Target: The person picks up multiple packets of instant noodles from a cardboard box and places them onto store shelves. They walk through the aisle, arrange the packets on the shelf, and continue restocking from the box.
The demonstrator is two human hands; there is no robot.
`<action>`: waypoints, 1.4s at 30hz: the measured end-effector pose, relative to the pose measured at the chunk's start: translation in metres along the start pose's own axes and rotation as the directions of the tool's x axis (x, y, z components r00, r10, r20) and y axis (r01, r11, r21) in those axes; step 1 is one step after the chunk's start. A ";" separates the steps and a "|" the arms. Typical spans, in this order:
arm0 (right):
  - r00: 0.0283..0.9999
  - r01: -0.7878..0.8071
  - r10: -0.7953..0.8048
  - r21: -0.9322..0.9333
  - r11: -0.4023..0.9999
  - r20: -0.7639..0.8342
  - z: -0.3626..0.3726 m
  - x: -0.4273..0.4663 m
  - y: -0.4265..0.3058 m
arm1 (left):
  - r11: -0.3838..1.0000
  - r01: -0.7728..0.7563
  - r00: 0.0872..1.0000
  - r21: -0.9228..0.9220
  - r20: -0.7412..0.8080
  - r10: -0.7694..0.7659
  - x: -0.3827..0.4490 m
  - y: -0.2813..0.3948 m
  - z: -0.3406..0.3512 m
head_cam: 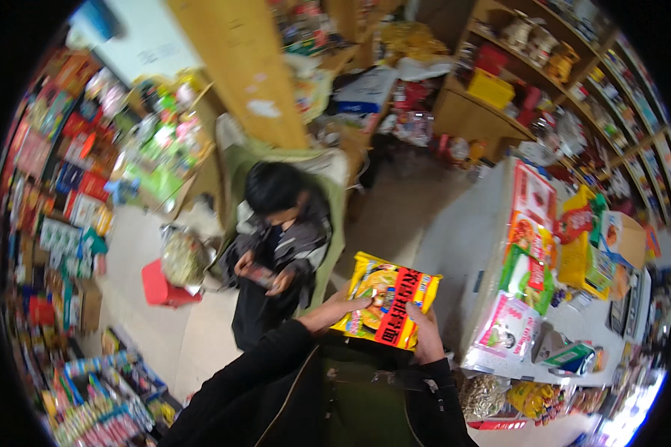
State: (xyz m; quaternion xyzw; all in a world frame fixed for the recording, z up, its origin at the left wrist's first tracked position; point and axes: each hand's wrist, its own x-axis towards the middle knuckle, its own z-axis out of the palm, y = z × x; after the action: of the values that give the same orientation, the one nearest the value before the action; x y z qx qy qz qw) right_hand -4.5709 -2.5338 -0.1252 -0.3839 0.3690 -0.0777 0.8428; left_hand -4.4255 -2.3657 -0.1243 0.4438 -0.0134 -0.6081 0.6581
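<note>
A yellow packet of instant noodles (390,302), with a red band bearing dark writing, is held in front of my body. Its left edge is gripped by my left hand (335,310), thumb lying across the front. On the right edge my right hand (426,332) closes, thumb also on top. The fingers behind the packet are hidden. To the right, several flat food packets lie in a row along the counter's edge, among them a green packet (528,274) and a pink and white packet (509,327).
A seated person (279,223) holds a phone (259,275) at my left. Beside them are a red stool (168,285) and a filled clear bag (183,257). The white counter (447,240) stands at right. Stocked shelves (570,95) and goods line both sides.
</note>
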 end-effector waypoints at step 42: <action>0.888 0.351 -0.330 0.007 0.937 -0.321 -0.065 0.223 -0.273 | 0.915 0.402 0.891 -0.021 0.238 -0.386 0.577 0.244 0.129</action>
State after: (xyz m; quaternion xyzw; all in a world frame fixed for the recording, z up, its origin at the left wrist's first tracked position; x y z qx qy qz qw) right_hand -4.4141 -2.8540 -0.0864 -0.3977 0.4230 -0.2963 0.7583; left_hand -4.1552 -2.9403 -0.2008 0.3412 0.0226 -0.7759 0.5301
